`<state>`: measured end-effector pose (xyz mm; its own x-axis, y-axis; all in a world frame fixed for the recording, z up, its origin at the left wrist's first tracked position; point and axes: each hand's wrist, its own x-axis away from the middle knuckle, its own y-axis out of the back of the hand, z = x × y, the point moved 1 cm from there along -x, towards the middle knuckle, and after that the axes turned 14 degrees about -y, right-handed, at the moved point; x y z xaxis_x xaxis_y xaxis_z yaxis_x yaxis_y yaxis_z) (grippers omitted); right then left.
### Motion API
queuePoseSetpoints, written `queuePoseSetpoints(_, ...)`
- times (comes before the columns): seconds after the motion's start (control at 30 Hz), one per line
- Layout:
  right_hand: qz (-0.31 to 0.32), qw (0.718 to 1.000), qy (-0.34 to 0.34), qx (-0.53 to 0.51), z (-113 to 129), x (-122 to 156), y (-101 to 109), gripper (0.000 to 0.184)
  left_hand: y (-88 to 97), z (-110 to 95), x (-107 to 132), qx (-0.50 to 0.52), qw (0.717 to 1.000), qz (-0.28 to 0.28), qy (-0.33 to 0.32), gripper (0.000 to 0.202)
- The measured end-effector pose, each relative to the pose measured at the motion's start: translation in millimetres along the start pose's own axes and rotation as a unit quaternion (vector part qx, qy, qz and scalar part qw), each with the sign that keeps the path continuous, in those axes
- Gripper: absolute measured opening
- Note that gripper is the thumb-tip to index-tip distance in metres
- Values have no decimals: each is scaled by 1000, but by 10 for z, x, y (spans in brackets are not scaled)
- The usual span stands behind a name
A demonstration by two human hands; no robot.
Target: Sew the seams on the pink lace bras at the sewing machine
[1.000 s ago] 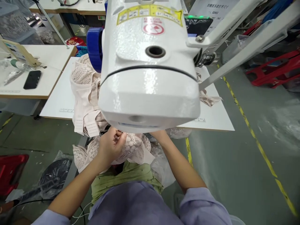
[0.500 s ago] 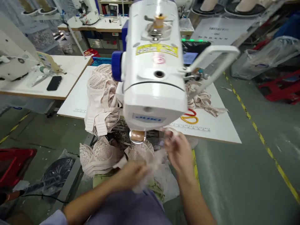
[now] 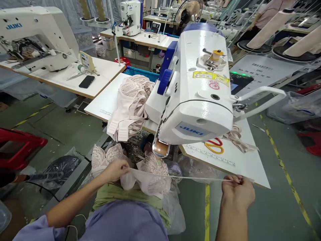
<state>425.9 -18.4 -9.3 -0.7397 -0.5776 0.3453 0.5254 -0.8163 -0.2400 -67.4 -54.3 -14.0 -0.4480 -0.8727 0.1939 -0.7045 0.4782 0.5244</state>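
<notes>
My left hand (image 3: 115,170) pinches one end of a thin pale strap (image 3: 190,177) where it joins a pink lace bra (image 3: 150,175) lying on my lap. My right hand (image 3: 237,192) is closed on the strap's other end, out to the right, so the strap runs taut between both hands. Just beyond them stands the white JUKI sewing machine (image 3: 198,90), its head over the table's near edge.
A pile of pink lace bras (image 3: 130,105) hangs over the white table (image 3: 253,164) left of the machine. Red and yellow scissors (image 3: 214,146) and loose straps (image 3: 237,138) lie to its right. A phone (image 3: 86,81) rests on the left table. Red stool (image 3: 17,147) at floor left.
My hands have drawn apart, the right far to the right, pulling the strap out straight. The view has lifted and backed away from the machine.
</notes>
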Motion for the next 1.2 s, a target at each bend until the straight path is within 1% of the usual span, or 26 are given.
queuePoseSetpoints(0.07,-2,1000,-4,-31,-83,170,-123,25,41,81,-59,-31,992,-116,30,30)
queuePoseSetpoints(0.1,14,1000,-10,-20,-158,315,-203,21,41,105,-105,-44,984,-169,37,31)
queuePoseSetpoints(0.13,44,999,-11,15,-246,498,-289,18,32,115,-157,-55,975,-213,38,33)
queuePoseSetpoints(0.17,91,992,-16,82,-343,710,-376,19,17,112,-213,-63,967,-246,33,35)
queuePoseSetpoints(0.2,147,975,-2,165,-437,940,-460,21,-3,92,-268,-68,961,-266,20,37)
queuePoseSetpoints(0.23,204,948,31,242,-519,1175,-535,22,-25,53,-321,-68,961,-269,1,38)
queuePoseSetpoints(0.27,253,918,71,297,-582,1398,-600,20,-47,-4,-368,-63,964,-256,-25,37)
queuePoseSetpoints(0.33,350,852,122,370,-653,1768,-698,15,-77,-174,-437,-43,975,-201,-87,29)
queuePoseSetpoints(0.37,385,828,132,387,-661,1900,-732,12,-81,-283,-456,-29,978,-165,-122,26)
queuePoseSetpoints(0.4,411,810,131,398,-656,1996,-756,11,-75,-403,-466,-12,979,-130,-155,25)
queuePoseSetpoints(0.47,435,793,124,408,-622,2101,-782,13,-40,-647,-458,17,978,-69,-197,26)
queuePoseSetpoints(0.53,440,783,126,420,-581,2136,-792,16,2,-854,-430,22,977,-16,-212,26)
queuePoseSetpoints(0.6,445,772,131,435,-547,2143,-801,18,27,-990,-397,-9,974,24,-224,24)
queuePoseSetpoints(0.63,448,766,127,443,-531,2142,-808,17,28,-1026,-384,-30,971,38,-234,25)
queuePoseSetpoints(0.73,462,750,79,468,-471,2125,-839,14,-7,-1034,-365,-77,965,44,-247,21)
queuePoseSetpoints(0.8,470,738,50,482,-414,2104,-868,16,-51,-998,-358,-93,965,28,-245,25)
queuePoseSetpoints(0.9,497,718,41,486,-322,2077,-917,15,-133,-950,-344,-110,961,-13,-253,29)
queuePoseSetpoints(0.97,509,716,33,477,-289,2056,-942,17,-182,-930,-339,-111,960,-34,-256,29)
queuePoseSetpoints(1.03,509,731,0,455,-301,2014,-951,17,-206,-911,-343,-91,963,-40,-250,30)
queuePoseSetpoints(1.07,501,746,-30,438,-323,1980,-948,17,-203,-901,-347,-75,966,-36,-245,31)
queuePoseSetpoints(1.17,444,811,-158,348,-419,1839,-907,25,-134,-876,-354,-32,969,-5,-243,26)
queuePoseSetpoints(1.2,427,825,-188,319,-444,1799,-890,27,-99,-874,-351,-26,969,10,-247,25)
